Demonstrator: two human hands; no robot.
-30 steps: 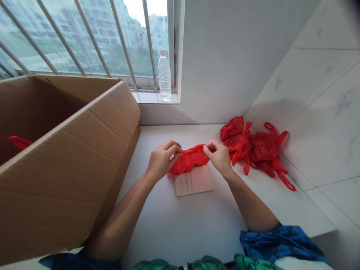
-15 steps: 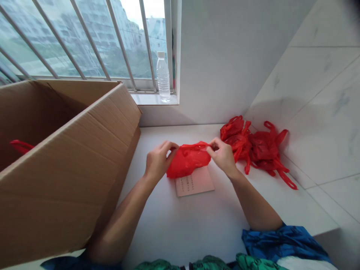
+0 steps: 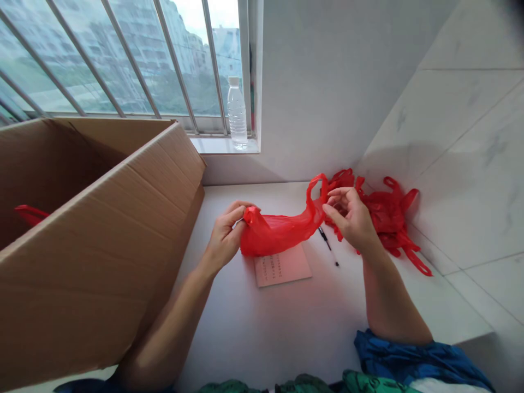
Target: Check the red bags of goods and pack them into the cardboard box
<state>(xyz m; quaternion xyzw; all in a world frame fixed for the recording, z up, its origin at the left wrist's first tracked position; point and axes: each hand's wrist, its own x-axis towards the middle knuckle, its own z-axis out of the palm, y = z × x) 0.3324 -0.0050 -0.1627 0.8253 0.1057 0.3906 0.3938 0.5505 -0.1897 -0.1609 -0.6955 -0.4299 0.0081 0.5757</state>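
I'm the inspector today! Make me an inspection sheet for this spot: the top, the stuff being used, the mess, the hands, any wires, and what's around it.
Surface: white table, plain top.
Job's things: red bag, held up at one end, hiding part of the book.
Clutter: pen right of the book; heap of red bags at the far right.
Left hand: fingers pinching the bag's left end.
Right hand: beside the bag's looped end; grip unclear.
Cables: nothing seen.
Surroundings: open box at left, something red inside; bottle upright on the sill by the barred window.
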